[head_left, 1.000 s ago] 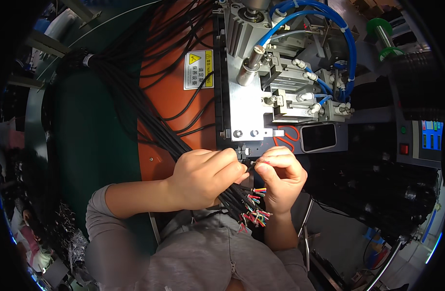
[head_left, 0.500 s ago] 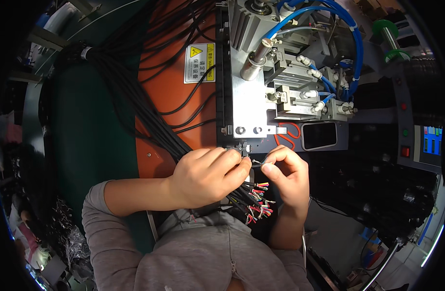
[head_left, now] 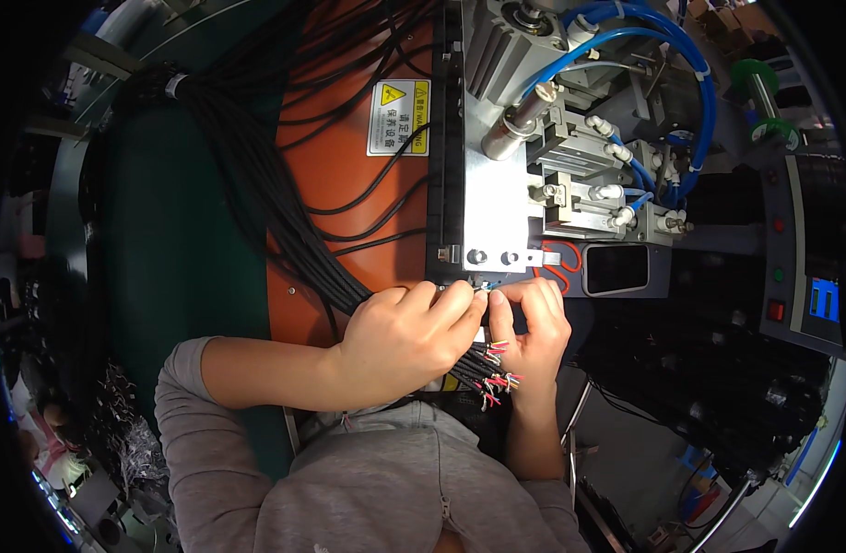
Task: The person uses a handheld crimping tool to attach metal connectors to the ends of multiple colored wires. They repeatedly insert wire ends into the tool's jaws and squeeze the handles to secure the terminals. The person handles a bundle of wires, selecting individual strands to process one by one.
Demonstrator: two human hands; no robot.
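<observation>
Top: you wear a plain grey garment [head_left: 358, 493] in soft-looking cloth, lightly creased across your torso.
Zip: a thin seam line runs down the middle of your front, with a small, pale metallic-looking zip pull [head_left: 446, 508] near the neck opening.
Left sleeve: your grey left sleeve [head_left: 209, 442] ends near the elbow, its cloth gathered in deep folds and its edge rounded.
Right sleeve: your right sleeve [head_left: 554, 502] is the same grey, shows only partly and leaves much of the forearm bare.
Hands: your left hand [head_left: 400, 341] and right hand [head_left: 534, 341] are bare, fingers and wrists uncovered.
</observation>
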